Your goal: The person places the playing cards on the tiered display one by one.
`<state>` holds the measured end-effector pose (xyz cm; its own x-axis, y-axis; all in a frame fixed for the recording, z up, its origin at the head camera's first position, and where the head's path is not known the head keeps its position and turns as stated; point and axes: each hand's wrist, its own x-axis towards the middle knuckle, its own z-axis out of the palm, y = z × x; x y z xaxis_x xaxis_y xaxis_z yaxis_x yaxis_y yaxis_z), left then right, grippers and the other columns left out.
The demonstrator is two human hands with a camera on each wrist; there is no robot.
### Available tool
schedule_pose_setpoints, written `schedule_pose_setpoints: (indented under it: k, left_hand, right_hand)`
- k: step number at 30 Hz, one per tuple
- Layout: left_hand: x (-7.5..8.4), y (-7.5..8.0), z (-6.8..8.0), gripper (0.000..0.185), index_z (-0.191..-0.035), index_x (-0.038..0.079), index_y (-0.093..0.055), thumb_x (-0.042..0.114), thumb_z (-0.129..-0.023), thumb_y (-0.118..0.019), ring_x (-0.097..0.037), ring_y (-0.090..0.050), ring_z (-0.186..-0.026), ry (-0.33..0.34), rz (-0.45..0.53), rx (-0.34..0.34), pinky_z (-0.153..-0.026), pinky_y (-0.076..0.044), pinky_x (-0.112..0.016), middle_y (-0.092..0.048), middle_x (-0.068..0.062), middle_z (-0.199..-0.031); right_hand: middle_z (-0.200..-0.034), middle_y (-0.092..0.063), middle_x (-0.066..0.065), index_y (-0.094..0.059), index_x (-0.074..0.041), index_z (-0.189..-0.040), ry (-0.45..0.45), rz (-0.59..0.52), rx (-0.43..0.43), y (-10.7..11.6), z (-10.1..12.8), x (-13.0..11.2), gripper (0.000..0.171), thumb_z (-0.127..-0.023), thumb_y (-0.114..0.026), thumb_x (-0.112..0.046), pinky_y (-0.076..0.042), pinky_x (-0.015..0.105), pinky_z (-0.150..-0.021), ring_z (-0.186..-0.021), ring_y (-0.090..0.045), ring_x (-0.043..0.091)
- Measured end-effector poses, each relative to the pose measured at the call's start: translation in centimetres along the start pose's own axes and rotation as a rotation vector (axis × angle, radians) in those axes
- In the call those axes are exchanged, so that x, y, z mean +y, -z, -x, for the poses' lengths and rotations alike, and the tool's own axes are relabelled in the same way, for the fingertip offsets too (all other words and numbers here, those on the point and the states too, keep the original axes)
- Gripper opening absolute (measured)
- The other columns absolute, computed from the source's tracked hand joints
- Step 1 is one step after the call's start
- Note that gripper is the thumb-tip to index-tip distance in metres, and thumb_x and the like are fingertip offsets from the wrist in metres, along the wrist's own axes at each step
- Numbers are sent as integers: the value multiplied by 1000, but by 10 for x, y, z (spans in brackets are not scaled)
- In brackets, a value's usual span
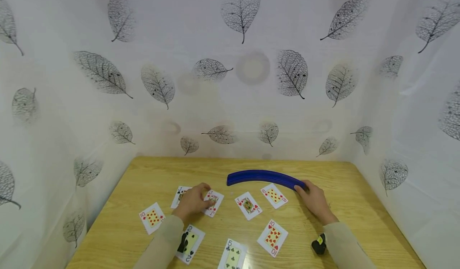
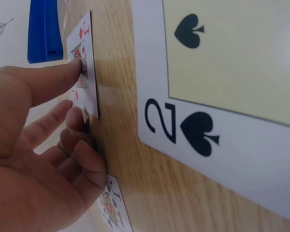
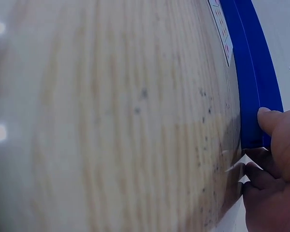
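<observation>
My left hand pinches a jack of diamonds playing card near its left edge. In the left wrist view the thumb lies on the card's face and the index finger is at its edge. A black jack card is partly covered by that hand. My right hand grips the right end of a blue curved card holder, thumb on top and other fingers curled at its end. In the right wrist view the holder runs up and away from the thumb.
Face up on the wooden table lie a jack of hearts, eight of diamonds, ten of hearts, ten of diamonds, two of spades and five of clubs. Leaf-patterned curtains stand behind and at both sides.
</observation>
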<state>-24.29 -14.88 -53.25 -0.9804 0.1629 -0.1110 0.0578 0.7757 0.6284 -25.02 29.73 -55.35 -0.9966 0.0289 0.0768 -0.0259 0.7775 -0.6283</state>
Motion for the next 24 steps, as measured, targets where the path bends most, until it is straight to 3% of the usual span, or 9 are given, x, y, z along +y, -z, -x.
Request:
schedule_pose_setpoints:
  k: [7, 15, 24]
  left_hand:
    - [1, 0, -1, 55, -132, 10, -54, 24, -89, -85, -18, -55, -66, 45, 43, -6, -60, -43, -30, -61, -3, -81]
    - [1, -6, -3, 53, -127, 11, -54, 25, -88, -87, -18, -53, -72, 41, 39, 82, -62, -41, -30, -61, -3, -89]
    - [0, -9, -3, 43, -125, 11, -54, 15, -92, -81, -17, -56, -74, 14, 74, 143, -65, -45, -31, -66, -5, -92]
  right_hand:
    - [-136, -65, 33, -57, 6, -142, 6, -4, 18, -2, 0, 2, 52, -109, -58, -35, -50, 65, -106, -126, -62, 53]
    - [-133, -67, 31, -58, 5, -140, 19, -9, 29, -2, 0, 2, 50, -109, -58, -35, -52, 65, -104, -123, -64, 51]
    - [-137, -65, 32, -57, 5, -143, 16, -25, 35, -1, 2, 3, 56, -107, -63, -37, -50, 65, -107, -127, -62, 52]
